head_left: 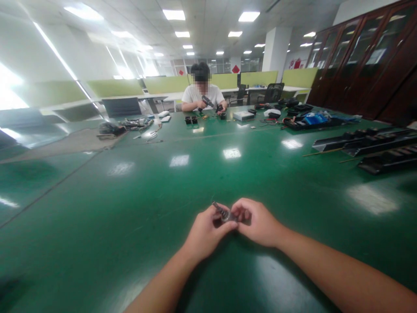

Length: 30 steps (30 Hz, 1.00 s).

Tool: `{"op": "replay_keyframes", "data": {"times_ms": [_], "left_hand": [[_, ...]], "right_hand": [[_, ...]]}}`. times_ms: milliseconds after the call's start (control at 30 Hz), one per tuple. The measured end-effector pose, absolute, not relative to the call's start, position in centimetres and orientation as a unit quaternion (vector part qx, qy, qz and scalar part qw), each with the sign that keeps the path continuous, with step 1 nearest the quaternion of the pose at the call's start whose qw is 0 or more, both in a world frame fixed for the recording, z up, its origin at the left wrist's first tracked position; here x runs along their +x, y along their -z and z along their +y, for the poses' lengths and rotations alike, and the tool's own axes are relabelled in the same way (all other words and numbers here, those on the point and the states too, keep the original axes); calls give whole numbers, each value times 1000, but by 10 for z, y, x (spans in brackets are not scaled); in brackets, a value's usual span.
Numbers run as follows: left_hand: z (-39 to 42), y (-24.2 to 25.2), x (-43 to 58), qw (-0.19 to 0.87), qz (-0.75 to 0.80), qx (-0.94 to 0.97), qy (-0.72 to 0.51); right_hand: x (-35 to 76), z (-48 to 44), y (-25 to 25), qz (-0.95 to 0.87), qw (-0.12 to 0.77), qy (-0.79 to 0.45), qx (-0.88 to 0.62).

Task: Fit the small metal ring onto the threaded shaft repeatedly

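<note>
Two hands meet low over the green worktop [130,195]: the left hand [203,232] and the right hand [257,221] pinch a small metal part [223,213] between their fingers [226,227]. Gripped only at the tips, the rounded part may slip and roll across the glossy surface. Farther right lie black trays [374,145]; at the far edge a seated person [195,94] handles a tool [207,101].

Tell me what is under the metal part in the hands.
Only the green table shows beneath the metal part, pinched by the left hand and right hand. Fingers cover its lower end and the spot directly below.
</note>
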<state>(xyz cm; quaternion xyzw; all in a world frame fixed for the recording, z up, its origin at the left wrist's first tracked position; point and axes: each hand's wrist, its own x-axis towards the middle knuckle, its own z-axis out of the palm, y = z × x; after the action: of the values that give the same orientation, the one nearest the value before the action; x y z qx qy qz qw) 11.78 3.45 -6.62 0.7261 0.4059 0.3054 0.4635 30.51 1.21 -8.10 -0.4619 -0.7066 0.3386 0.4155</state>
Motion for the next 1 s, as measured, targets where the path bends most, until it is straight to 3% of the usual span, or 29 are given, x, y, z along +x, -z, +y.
{"op": "replay_keyframes", "data": {"times_ms": [533,1000], "left_hand": [[31,69,116,287,407,770,-399],[33,72,113,275,394,779,-403]], "right_hand": [[306,11,84,-715,434,-365,-409],[306,11,84,-718,428,-355,-419]]}}
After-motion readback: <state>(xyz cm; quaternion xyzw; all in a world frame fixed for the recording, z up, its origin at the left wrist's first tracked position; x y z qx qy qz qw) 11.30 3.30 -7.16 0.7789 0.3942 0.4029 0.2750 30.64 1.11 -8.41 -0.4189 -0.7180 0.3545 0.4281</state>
